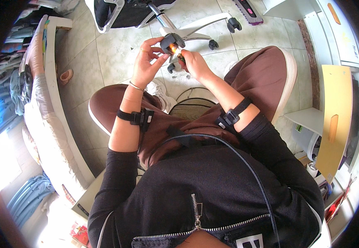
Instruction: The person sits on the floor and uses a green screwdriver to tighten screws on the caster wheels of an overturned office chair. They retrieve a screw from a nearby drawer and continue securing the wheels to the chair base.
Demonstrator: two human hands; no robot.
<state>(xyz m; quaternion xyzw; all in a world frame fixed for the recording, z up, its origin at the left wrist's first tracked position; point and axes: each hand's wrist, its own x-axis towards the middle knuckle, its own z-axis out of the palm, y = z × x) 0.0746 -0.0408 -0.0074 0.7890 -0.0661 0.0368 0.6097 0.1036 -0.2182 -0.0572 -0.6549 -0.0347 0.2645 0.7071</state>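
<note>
A dark grey chair caster [178,39] is in front of me, at the near side of the office chair's white base. My left hand [147,58] is at its left, index fingertip against it, the other fingers and thumb curved around its lower side. A small dark lighter [181,58] is gripped in my right hand [194,66], just right of and below the caster. Its orange flame [173,48] burns right at the caster's lower face. Whether the caster is joined to the base behind it is hard to make out.
The office chair [159,18] stands ahead on pale floor tiles, with another caster [234,25] to the right. A bed [51,124] runs along my left. A cabinet with a yellow door [334,120] stands at my right. A black cable [245,161] crosses my front.
</note>
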